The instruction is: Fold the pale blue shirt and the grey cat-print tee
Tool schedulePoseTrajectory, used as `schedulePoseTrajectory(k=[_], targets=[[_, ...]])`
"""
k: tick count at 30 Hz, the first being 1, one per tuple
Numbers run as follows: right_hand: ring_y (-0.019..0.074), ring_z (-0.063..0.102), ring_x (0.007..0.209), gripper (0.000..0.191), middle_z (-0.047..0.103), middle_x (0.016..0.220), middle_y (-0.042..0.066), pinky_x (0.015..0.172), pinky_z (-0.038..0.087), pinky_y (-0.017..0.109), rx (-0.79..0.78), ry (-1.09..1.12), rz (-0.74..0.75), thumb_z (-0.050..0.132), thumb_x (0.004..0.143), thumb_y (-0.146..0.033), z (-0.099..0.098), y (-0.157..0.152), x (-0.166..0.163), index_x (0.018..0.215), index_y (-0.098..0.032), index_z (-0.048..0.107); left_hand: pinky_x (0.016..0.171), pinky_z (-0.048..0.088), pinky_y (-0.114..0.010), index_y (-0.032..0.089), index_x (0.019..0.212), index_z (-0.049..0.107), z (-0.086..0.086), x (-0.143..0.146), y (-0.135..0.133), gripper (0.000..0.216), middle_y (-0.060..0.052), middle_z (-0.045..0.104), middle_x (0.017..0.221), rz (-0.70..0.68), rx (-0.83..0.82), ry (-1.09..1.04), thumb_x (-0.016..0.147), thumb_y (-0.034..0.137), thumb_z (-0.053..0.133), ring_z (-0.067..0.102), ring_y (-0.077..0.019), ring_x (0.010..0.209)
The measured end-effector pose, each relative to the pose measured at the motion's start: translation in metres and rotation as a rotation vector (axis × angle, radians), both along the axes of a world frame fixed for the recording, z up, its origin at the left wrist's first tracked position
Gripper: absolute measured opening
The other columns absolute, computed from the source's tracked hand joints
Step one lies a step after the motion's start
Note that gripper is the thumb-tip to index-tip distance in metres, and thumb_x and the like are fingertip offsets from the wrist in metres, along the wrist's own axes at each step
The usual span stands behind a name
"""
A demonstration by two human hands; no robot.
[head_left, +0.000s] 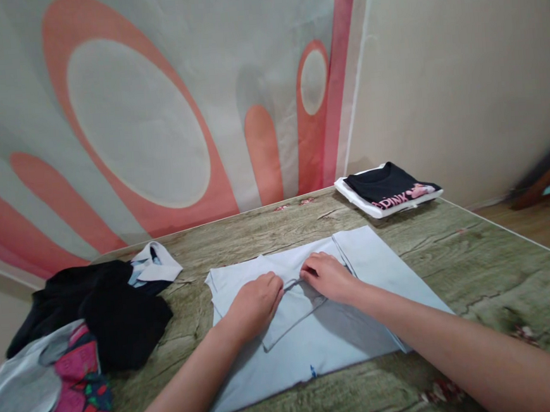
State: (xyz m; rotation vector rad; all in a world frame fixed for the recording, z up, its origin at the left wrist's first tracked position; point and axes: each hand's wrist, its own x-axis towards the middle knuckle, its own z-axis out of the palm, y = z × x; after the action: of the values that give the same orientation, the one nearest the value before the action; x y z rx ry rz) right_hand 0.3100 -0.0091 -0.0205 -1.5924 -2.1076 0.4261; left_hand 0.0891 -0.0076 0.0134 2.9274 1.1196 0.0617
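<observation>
A pale blue T-shirt [342, 328] lies spread on the wood-grain table [474, 260], its sides folded inward. Both my hands rest on its upper middle, close together. My left hand [256, 301] has its fingers curled down on the folded sleeve edge. My right hand [325, 275] also has curled fingers, pressing the cloth next to the collar fold. Whether either hand pinches the cloth or only presses it is hard to tell.
A folded stack with a black shirt bearing pink letters [390, 187] sits at the far right corner. At the left lies a heap of unfolded clothes: black [106, 308], pink-patterned [80, 393] and grey [18, 397]. A wall hanging with orange shapes [153, 114] backs the table.
</observation>
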Motion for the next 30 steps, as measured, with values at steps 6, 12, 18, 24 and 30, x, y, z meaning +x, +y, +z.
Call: schedulePoseTrajectory(k=[6,12,18,24,30], targets=[[0.0186,0.055,0.086,0.008,0.063,0.084,0.005,0.078,0.04,0.029,0.05,0.05,-0.016,0.06,0.087,-0.018,-0.004,0.0,0.004,0.081,-0.018,0.066,0.074,0.046,-0.031,0.019,0.1,0.056,0.0,-0.004,0.003,0.019,-0.005,0.063,0.093,0.012,-0.13,-0.199,0.099,0.032,0.042,0.059,-0.0201,0.084],[0.019,0.054,0.097,0.031,0.065,0.1,0.005,0.088,0.043,0.03,0.274,0.155,0.174,0.049,0.086,-0.002,-0.005,-0.003,0.01,0.105,-0.02,0.067,0.112,0.029,-0.043,0.022,0.141,0.042,-0.013,-0.008,0.012,0.042,-0.009,0.048,0.145,-0.084,-0.119,-0.272,0.102,0.035,0.034,0.037,-0.0247,0.137],[0.0204,0.055,0.091,0.028,0.066,0.09,0.006,0.085,0.044,0.033,0.26,0.003,0.213,0.05,0.085,-0.002,-0.002,-0.003,0.015,0.092,-0.019,0.071,0.117,0.009,-0.054,0.035,0.152,0.019,-0.018,-0.01,0.012,0.06,-0.001,0.023,0.159,-0.148,-0.181,-0.031,0.098,0.056,0.035,0.015,-0.0278,0.147],[0.0208,0.055,0.095,0.028,0.067,0.096,0.006,0.087,0.043,0.033,0.33,-0.016,0.254,0.052,0.084,-0.003,0.0,-0.007,0.013,0.099,-0.018,0.07,0.116,0.01,-0.054,0.037,0.152,0.019,-0.014,-0.011,0.011,0.062,-0.002,0.021,0.16,-0.146,-0.179,-0.008,0.097,0.06,0.034,0.014,-0.029,0.147],[0.0194,0.057,0.089,0.024,0.068,0.087,0.005,0.084,0.042,0.031,0.298,-0.023,0.216,0.052,0.085,-0.004,-0.001,-0.007,0.011,0.089,-0.019,0.07,0.117,0.012,-0.054,0.033,0.153,0.017,-0.012,-0.037,-0.013,0.064,-0.003,0.024,0.159,-0.09,-0.175,-0.035,0.097,0.055,0.038,0.017,-0.0294,0.147]])
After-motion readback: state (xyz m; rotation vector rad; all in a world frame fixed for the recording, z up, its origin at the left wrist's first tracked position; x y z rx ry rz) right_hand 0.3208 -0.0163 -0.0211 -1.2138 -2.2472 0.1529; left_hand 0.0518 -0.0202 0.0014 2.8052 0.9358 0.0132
